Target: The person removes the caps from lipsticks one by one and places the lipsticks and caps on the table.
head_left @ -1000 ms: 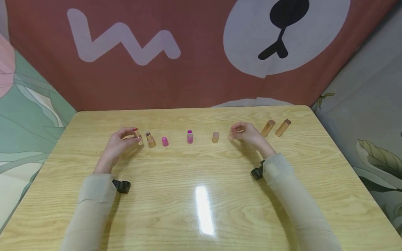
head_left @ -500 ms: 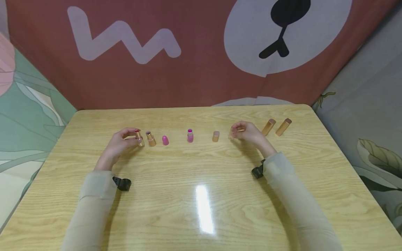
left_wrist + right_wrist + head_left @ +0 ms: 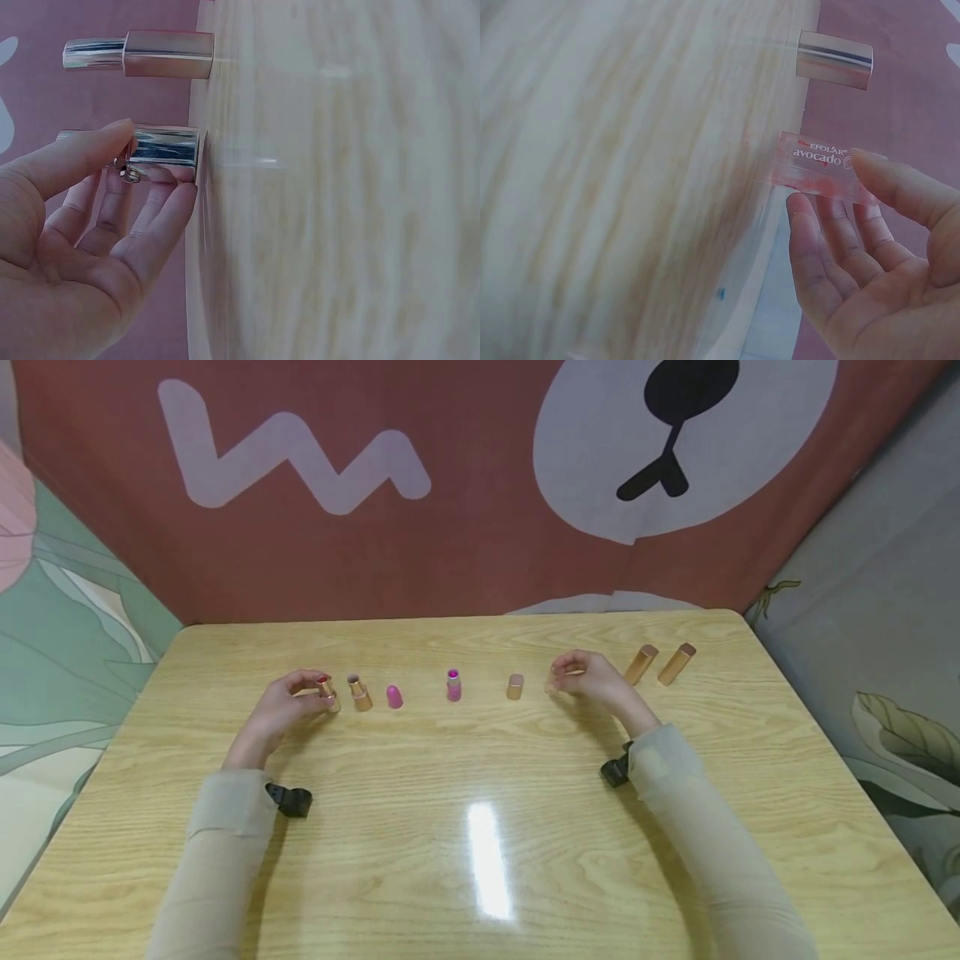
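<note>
On the left of the table, my left hand pinches an uncapped gold lipstick between thumb and fingers. Its red tip shows in the head view, and its base is at the tabletop. Beside it stands another uncapped gold lipstick, untouched. Over on the right, my right hand pinches a clear plastic cap with white "avocado" lettering and pink smears inside, its lower end close at the wood. A short gold cap stands just left of that hand.
Between the hands, a small rounded pink cap and an open pink lipstick tube stand in the same row. Two taller gold tubes stand behind the right hand. A red-brown cloth hangs at the table's back edge.
The left hand has shifted very slightly left with the gold lipstick over the last half second. The right hand and the other items have stayed in place.
</note>
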Motion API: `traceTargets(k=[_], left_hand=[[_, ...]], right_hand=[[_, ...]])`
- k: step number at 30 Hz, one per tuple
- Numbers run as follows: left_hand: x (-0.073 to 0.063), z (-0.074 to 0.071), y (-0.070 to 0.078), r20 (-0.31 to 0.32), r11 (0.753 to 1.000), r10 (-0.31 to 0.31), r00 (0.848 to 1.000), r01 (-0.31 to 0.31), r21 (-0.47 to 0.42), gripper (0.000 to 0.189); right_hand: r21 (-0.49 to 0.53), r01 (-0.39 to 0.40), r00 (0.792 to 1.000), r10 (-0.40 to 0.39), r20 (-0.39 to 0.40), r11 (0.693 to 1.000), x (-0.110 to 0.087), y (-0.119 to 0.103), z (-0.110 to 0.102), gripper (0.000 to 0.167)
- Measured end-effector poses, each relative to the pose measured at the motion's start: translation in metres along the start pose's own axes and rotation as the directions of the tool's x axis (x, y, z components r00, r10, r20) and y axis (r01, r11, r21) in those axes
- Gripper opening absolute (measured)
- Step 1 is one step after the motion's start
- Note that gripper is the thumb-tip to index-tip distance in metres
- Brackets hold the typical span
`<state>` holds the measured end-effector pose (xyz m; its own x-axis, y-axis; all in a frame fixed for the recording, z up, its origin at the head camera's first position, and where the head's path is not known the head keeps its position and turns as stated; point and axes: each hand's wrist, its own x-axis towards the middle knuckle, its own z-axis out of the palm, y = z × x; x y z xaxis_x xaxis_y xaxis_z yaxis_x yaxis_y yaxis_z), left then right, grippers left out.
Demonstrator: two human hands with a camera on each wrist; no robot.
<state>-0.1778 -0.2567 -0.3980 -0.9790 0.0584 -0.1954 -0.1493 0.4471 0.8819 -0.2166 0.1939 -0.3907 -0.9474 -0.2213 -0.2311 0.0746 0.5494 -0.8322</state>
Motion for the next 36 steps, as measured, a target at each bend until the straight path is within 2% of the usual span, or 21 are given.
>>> traceTargets(k=[9, 20, 30, 36], left_hand=[[0.001, 0.0, -0.001, 0.004, 1.0, -0.009, 1.0, 0.009, 0.001, 0.051], [0.001, 0.001, 0.001, 0.012, 1.0, -0.019, 1.0, 0.019, 0.01, 0.052], [0.0, 0.0, -0.002, 0.015, 1.0, -0.029, 0.999, 0.029, -0.002, 0.052], [0.0, 0.0, -0.001, 0.02, 0.999, -0.037, 0.999, 0.037, 0.015, 0.052]], right_hand=[[-0.013, 0.002, 1.0, -0.001, 0.005, 1.0, -0.001, -0.001, -0.001, 0.032], [0.024, 0.026, 1.0, -0.026, 0.006, 0.999, -0.003, -0.002, -0.002, 0.041], [0.025, 0.067, 0.998, -0.068, 0.01, 0.997, -0.01, -0.014, -0.009, 0.043], [0.018, 0.063, 0.998, -0.063, 0.001, 0.998, -0.014, -0.02, -0.015, 0.044]])
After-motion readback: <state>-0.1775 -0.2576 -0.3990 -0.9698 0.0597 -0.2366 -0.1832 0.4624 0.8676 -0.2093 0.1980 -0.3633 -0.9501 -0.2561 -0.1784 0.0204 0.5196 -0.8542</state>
